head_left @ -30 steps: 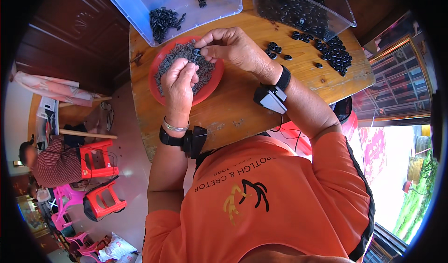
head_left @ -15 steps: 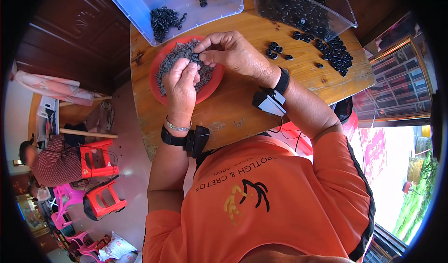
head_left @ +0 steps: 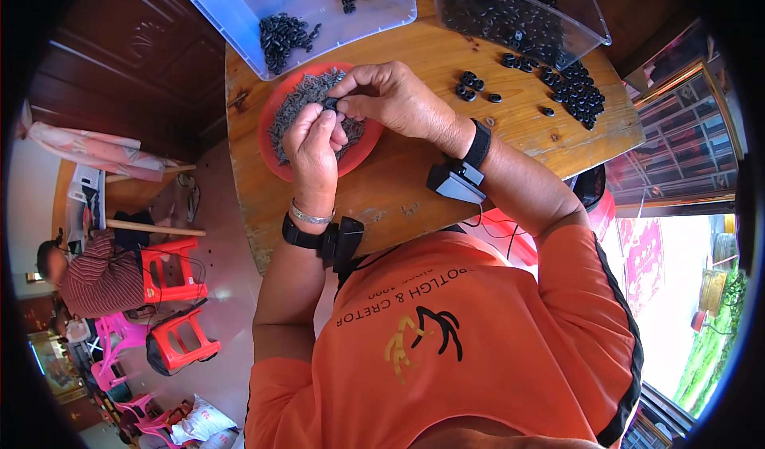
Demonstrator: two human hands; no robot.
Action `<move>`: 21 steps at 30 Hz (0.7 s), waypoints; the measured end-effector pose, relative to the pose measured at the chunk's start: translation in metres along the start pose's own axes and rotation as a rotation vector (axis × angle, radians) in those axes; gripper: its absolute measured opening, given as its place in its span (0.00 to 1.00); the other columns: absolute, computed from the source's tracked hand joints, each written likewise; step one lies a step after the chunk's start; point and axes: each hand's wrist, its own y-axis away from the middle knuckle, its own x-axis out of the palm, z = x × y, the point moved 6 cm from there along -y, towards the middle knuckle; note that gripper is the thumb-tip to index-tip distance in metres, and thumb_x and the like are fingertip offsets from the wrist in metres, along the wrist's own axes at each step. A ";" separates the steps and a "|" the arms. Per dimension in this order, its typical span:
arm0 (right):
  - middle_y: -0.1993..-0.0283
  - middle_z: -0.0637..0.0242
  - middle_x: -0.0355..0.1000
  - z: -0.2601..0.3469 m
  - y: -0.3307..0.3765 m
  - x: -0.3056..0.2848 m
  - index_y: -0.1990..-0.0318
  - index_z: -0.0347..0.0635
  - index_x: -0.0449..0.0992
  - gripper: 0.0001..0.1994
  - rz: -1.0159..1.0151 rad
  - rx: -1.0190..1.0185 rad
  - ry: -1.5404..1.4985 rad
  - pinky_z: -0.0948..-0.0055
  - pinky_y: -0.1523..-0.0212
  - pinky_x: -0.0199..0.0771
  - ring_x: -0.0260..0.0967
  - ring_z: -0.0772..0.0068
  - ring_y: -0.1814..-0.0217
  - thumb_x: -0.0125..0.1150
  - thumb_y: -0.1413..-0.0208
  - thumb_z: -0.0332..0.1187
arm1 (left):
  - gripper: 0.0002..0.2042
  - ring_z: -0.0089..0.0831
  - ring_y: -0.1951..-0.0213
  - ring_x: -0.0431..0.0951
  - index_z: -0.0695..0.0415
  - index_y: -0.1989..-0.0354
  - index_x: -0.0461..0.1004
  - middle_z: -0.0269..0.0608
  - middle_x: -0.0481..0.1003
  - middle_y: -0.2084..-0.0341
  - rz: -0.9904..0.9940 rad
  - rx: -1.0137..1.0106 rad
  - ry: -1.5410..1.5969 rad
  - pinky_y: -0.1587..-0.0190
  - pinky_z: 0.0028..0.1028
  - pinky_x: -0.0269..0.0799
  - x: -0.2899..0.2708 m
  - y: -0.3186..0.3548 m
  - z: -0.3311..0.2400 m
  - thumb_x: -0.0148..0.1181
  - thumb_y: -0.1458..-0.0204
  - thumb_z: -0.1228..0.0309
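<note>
The round wooden table [head_left: 414, 186] carries everything here. At its far edge stand two clear plastic bins: the left bin [head_left: 239, 15] has a small heap of black parts, and the right bin [head_left: 590, 19] is tipped, with many black plastic rings [head_left: 570, 86] spilled on the wood beside it. Nearer to the person sits a red round plate [head_left: 275, 154] full of thin dark metal pieces. Both hands meet above this plate. Compared with one second ago, the left hand [head_left: 312, 150] has risen from the pile and now touches the right hand [head_left: 394, 98]. Between the fingertips of both hands sits one small black piece [head_left: 331, 103]; the grip of each hand is closed on it. I judge they are joining it now.
</note>
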 end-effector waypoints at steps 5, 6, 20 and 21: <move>0.65 0.68 0.75 0.006 0.000 -0.001 0.59 0.35 0.76 0.09 0.018 -0.037 0.130 0.79 0.56 0.71 0.70 0.81 0.62 0.59 0.47 0.25 | 0.11 0.15 0.83 0.63 0.60 0.78 0.68 0.30 0.66 0.86 -0.008 -0.062 0.016 0.79 0.16 0.57 0.001 0.000 0.000 0.49 0.46 0.70; 0.65 0.68 0.75 0.006 0.000 -0.002 0.59 0.35 0.76 0.09 0.017 -0.038 0.130 0.79 0.56 0.71 0.70 0.81 0.62 0.59 0.47 0.25 | 0.11 0.15 0.83 0.63 0.60 0.78 0.68 0.30 0.66 0.86 0.005 -0.080 0.005 0.80 0.16 0.57 0.002 0.000 0.000 0.49 0.46 0.70; 0.66 0.58 0.71 0.035 0.011 0.019 0.61 0.40 0.75 0.15 -0.098 -0.406 0.739 0.65 0.64 0.74 0.72 0.56 0.66 0.64 0.60 0.28 | 0.11 0.17 0.82 0.68 0.63 0.67 0.75 0.33 0.72 0.82 -0.009 -0.146 0.055 0.78 0.16 0.63 0.001 -0.001 0.004 0.48 0.44 0.69; 0.66 0.57 0.71 0.035 0.011 0.019 0.61 0.40 0.75 0.14 -0.110 -0.419 0.760 0.64 0.64 0.74 0.72 0.55 0.66 0.63 0.59 0.28 | 0.11 0.18 0.81 0.68 0.63 0.67 0.75 0.34 0.72 0.82 0.001 -0.165 0.096 0.78 0.16 0.64 -0.001 -0.002 0.006 0.48 0.44 0.69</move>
